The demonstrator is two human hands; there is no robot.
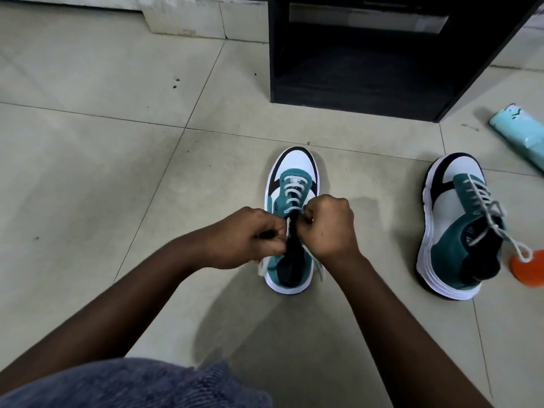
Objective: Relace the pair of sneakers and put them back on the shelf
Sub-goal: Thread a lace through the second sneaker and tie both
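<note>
A teal, white and black sneaker stands on the tiled floor in the middle, toe pointing away from me. White lace crosses its lower eyelets. My left hand and my right hand sit over the shoe's upper eyelets, each pinching a lace end, fingers curled. Loose lace ends hang at both sides of the heel. The second sneaker lies to the right, tipped on its side, laced, its lace ends trailing right. A black open shelf unit stands behind the shoes.
A light blue rolled package lies at the far right by the shelf. An orange round object sits under the second sneaker's lace end. White skirting runs along the back left. My blue-clad knee fills the bottom left.
</note>
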